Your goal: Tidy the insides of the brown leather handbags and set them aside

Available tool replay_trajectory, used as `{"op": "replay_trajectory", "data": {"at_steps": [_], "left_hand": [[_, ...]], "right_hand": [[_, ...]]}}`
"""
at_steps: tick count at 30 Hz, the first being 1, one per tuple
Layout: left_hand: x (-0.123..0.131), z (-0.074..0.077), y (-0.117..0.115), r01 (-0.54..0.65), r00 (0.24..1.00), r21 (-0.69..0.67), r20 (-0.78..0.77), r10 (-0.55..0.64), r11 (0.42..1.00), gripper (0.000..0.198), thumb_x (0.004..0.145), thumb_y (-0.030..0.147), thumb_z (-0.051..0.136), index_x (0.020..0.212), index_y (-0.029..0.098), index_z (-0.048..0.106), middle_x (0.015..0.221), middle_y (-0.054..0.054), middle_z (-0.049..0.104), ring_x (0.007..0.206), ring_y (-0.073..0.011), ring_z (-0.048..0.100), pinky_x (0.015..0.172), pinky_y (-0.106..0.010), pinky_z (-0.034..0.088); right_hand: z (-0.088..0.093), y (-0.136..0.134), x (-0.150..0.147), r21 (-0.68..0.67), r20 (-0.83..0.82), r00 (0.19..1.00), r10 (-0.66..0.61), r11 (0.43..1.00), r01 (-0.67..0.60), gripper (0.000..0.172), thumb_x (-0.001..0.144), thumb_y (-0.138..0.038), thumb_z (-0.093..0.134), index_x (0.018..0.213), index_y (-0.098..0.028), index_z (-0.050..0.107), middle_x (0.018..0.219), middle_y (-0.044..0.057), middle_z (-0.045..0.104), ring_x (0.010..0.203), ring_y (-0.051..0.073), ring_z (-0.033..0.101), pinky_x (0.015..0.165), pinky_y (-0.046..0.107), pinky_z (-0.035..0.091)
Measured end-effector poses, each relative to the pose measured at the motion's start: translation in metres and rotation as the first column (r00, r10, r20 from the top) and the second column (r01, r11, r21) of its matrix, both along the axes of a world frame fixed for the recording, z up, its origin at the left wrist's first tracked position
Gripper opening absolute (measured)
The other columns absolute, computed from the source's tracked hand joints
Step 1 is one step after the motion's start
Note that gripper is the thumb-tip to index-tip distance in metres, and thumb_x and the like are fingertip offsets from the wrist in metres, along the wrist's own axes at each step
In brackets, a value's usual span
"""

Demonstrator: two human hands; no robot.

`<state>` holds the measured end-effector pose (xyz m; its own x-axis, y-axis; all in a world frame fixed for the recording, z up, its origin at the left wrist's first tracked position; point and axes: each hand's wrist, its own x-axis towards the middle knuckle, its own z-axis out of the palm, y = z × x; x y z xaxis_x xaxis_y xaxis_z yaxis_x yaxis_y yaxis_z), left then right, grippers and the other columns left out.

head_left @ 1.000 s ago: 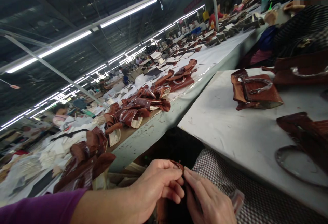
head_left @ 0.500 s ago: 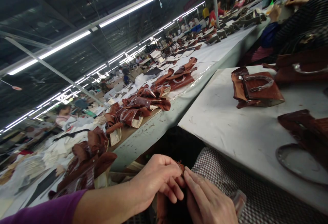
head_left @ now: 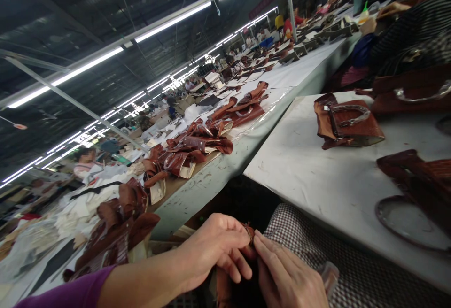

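My left hand [head_left: 214, 247] and my right hand [head_left: 287, 277] meet low in the picture, over my lap. Both pinch the top edge of a small brown leather piece [head_left: 248, 231], fingers curled and pressed together. Most of that piece is hidden under my hands; a dark brown part [head_left: 222, 287] hangs below. My left sleeve is purple. A checked cloth [head_left: 306, 242] covers my lap on the right.
A white table [head_left: 317, 176] on the right carries a brown bag piece with a handle [head_left: 347, 122] and another brown bag [head_left: 419, 181]. A long bench [head_left: 211, 176] on the left bears several piles of brown leather parts [head_left: 190, 148]. A person in a striped top sits at the upper right; other workers sit far off.
My hands stay together on the leather piece; the left fingers shift slightly on its edge. The view has drifted a little.
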<state>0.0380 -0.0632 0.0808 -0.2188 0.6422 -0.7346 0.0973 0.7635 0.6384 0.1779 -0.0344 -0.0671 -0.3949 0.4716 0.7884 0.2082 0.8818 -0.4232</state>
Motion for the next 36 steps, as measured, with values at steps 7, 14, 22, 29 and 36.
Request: {"op": "replay_trajectory", "data": {"at_steps": [7, 14, 22, 29, 36], "left_hand": [[-0.015, 0.013, -0.001, 0.537, 0.558, 0.166, -0.806, -0.200, 0.827, 0.005, 0.078, 0.018, 0.064, 0.079, 0.018, 0.059, 0.073, 0.002, 0.057, 0.066, -0.0131, 0.056, 0.063, -0.025, 0.046], [-0.032, -0.021, -0.010, 0.670, 0.509, 0.334, -0.857, -0.084, 0.663, 0.019, 0.079, 0.004, 0.063, 0.081, 0.020, 0.054, 0.097, -0.001, 0.061, 0.087, -0.0133, 0.061, 0.081, -0.024, 0.049], [-0.039, -0.034, -0.010, 0.671, 0.526, 0.424, -0.850, 0.013, 0.609, 0.018, 0.083, 0.005, 0.063, 0.085, 0.020, 0.054, 0.090, 0.001, 0.062, 0.083, -0.0111, 0.063, 0.078, -0.020, 0.050], [-0.042, -0.044, -0.006, 0.748, 0.476, 0.440, -0.877, 0.060, 0.497, 0.015, 0.086, 0.004, 0.060, 0.088, 0.019, 0.056, 0.090, -0.002, 0.064, 0.085, -0.0115, 0.064, 0.081, -0.021, 0.052], [-0.049, -0.042, -0.005, 0.816, 0.409, 0.398, -0.910, 0.067, 0.418, 0.013, 0.088, 0.004, 0.058, 0.090, 0.017, 0.061, 0.093, -0.005, 0.069, 0.085, -0.0129, 0.068, 0.081, -0.022, 0.055]], "right_hand": [[-0.001, -0.001, -0.004, -0.196, -0.019, 0.999, -0.048, 0.980, 0.043, 0.034, 0.089, -0.009, 0.045, 0.118, -0.015, 0.060, 0.112, 0.003, 0.072, 0.095, 0.014, 0.071, 0.081, 0.020, 0.058], [0.003, -0.005, -0.005, -0.338, 0.013, 0.992, -0.129, 0.933, 0.126, 0.032, 0.092, -0.016, 0.039, 0.113, -0.022, 0.063, 0.103, 0.000, 0.075, 0.084, 0.013, 0.074, 0.077, 0.020, 0.059], [0.004, 0.000, -0.003, -0.479, 0.042, 0.994, -0.102, 0.871, 0.110, 0.029, 0.095, -0.030, 0.040, 0.115, -0.031, 0.061, 0.099, -0.003, 0.076, 0.081, 0.014, 0.074, 0.073, 0.024, 0.061], [0.007, 0.002, -0.006, -0.491, 0.016, 0.991, -0.134, 0.862, 0.125, 0.030, 0.096, -0.029, 0.038, 0.112, -0.029, 0.063, 0.096, -0.001, 0.076, 0.084, 0.014, 0.074, 0.072, 0.021, 0.060], [0.001, 0.003, -0.005, -0.480, 0.082, 0.990, -0.116, 0.866, 0.141, 0.029, 0.093, -0.024, 0.043, 0.116, -0.030, 0.060, 0.100, -0.001, 0.076, 0.085, 0.016, 0.074, 0.074, 0.025, 0.060]]}}
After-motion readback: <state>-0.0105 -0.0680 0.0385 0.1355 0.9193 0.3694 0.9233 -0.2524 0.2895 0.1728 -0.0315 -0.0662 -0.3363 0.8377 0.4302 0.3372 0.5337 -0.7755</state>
